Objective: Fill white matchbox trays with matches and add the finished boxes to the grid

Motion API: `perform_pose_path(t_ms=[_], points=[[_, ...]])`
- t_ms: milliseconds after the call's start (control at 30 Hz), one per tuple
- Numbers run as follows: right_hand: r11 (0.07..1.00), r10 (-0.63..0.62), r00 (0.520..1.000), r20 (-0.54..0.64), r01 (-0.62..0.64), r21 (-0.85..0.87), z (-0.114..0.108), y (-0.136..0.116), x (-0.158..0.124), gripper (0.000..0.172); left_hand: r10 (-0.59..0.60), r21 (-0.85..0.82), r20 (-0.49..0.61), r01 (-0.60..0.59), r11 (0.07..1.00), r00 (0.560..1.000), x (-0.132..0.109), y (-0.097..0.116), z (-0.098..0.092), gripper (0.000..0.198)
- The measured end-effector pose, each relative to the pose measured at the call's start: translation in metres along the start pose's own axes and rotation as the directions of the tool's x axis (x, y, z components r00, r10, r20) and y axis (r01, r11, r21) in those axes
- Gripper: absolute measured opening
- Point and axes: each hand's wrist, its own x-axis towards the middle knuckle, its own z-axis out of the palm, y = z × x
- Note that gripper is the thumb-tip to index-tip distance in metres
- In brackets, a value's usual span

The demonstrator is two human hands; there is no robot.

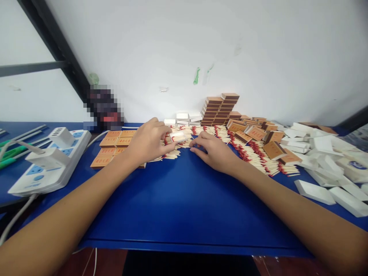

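My left hand (149,140) is closed on a small white matchbox tray (178,136), pinching it between thumb and fingers above the match pile. Some red-tipped matches show inside the tray. Just to the right, my right hand (215,151) hovers by the near edge of the loose matches (222,132), its fingers bent with a gap between thumb and forefinger. I see nothing held in it. Under and beside my left wrist lie printed orange matchboxes (107,150) in neat stacks, partly hidden by the arm.
Against the wall rise stacked matchboxes (218,111) and a few white trays (184,117). Loose matchbox covers (255,133) lie over matches on the right, beside a heap of white trays (322,157). A power strip (57,161) with plugs and cables sits left on the blue table (184,214).
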Motion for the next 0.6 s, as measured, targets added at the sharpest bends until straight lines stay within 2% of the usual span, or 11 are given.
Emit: perform_pose_path(t_ms=[167, 300, 467, 600], points=[[0.999, -0.022, 1.0, 0.017, 0.022, 0.025, 0.007, -0.001, 0.003, 0.013, -0.047, 0.027, -0.021, 0.047, 0.999, 0.999, 0.001, -0.001, 0.001, 0.029], [1.0, 0.016, 0.999, 0.038, -0.016, -0.017, 0.007, -0.004, 0.005, 0.01, -0.036, 0.012, -0.026, 0.036, 0.999, 0.999, 0.0, 0.0, 0.003, 0.028], [0.992, 0.069, 0.991, 0.117, -0.056, -0.114, 0.002, -0.001, 0.002, 0.015, -0.023, -0.014, -0.012, 0.023, 1.0, 1.0, 0.0, 0.0, 0.004, 0.024], [0.993, 0.061, 0.992, 0.111, -0.05, -0.104, -0.007, 0.005, -0.001, 0.017, -0.012, -0.023, 0.007, 0.012, 1.0, 1.0, -0.001, -0.001, 0.005, 0.025]])
